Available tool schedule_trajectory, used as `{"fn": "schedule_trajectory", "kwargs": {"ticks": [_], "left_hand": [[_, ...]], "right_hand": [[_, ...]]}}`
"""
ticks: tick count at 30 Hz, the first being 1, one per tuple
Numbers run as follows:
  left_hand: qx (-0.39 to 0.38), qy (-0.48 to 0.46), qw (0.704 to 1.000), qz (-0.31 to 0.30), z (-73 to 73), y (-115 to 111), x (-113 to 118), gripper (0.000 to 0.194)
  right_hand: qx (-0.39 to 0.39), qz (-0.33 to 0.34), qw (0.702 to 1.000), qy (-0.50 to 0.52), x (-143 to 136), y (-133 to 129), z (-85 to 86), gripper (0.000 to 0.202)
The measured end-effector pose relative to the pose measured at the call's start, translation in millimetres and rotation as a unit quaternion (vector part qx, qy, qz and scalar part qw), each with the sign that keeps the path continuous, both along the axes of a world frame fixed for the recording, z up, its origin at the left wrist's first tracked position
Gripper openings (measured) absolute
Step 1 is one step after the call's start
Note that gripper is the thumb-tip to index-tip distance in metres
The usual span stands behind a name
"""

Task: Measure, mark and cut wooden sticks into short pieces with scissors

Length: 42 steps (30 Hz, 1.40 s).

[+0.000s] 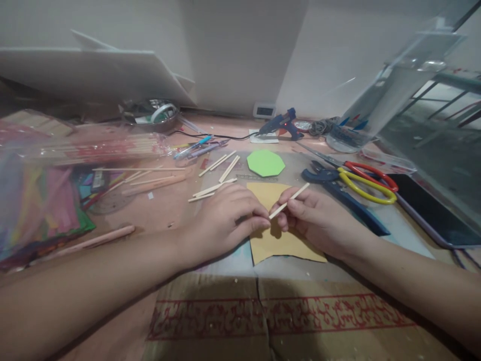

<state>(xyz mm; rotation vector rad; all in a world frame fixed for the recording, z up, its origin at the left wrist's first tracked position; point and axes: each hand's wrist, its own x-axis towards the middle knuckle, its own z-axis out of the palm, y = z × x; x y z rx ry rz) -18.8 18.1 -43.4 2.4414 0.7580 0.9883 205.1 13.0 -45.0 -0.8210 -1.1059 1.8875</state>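
My right hand (pixel 308 213) pinches a short pale wooden stick (pixel 289 200), which slants up to the right. The fingertips of my left hand (pixel 235 215) are pressed together at the stick's lower end; whether they grip it is hard to tell. Both hands are over a yellow sheet (pixel 285 248) with uneven edges. Beyond it lies a green octagonal piece (pixel 266 163). Several short sticks (pixel 216 163) lie left of the octagon, some just behind my left hand.
Scissors (pixel 366 185), blue-handled pliers (pixel 353 205) and a phone (pixel 439 210) lie at the right. A glue gun (pixel 280 124) and clear container (pixel 361 110) stand behind. Pens (pixel 201 148), bagged sticks (pixel 101 148) and colored strips (pixel 48 200) are at the left.
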Motion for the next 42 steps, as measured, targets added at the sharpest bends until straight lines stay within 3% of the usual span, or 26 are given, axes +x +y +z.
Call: {"fn": "schedule_trajectory", "kwargs": {"ticks": [9, 13, 16, 19, 21, 25, 28, 35, 42], "left_hand": [[-0.006, 0.003, 1.0, 0.001, -0.4, -2, 2, 0.019], [0.017, 0.06, 0.998, 0.006, 12.0, -3, 3, 0.022], [0.053, 0.17, 0.982, 0.069, 33.5, 13, -10, 0.026], [0.066, 0.268, 0.939, 0.206, 47.9, 44, -37, 0.035], [0.067, 0.304, 0.906, 0.285, 45.4, 65, -57, 0.036], [0.061, 0.332, 0.884, 0.322, 25.1, 89, -80, 0.042], [0.059, 0.335, 0.886, 0.314, 19.7, 89, -82, 0.041], [-0.009, 0.291, 0.921, 0.258, 25.5, 83, -76, 0.029], [0.005, 0.294, 0.912, 0.285, 16.0, 88, -76, 0.026]], "right_hand": [[0.03, -0.018, 0.999, -0.02, -2, -6, -3.0, 0.018], [0.037, -0.037, 0.997, -0.059, -6, -12, -2.7, 0.026], [0.079, -0.059, 0.985, -0.138, -7, -15, 0.2, 0.037], [0.148, -0.055, 0.959, -0.234, -7, -17, 3.6, 0.04], [0.168, -0.044, 0.948, -0.266, -6, -17, 5.0, 0.042], [0.173, -0.033, 0.943, -0.281, -6, -17, 6.0, 0.044], [0.179, -0.029, 0.942, -0.282, -7, -16, 6.8, 0.044], [0.179, -0.029, 0.946, -0.269, -7, -16, 7.5, 0.043], [0.178, -0.022, 0.945, -0.272, -7, -16, 8.3, 0.044]]}}
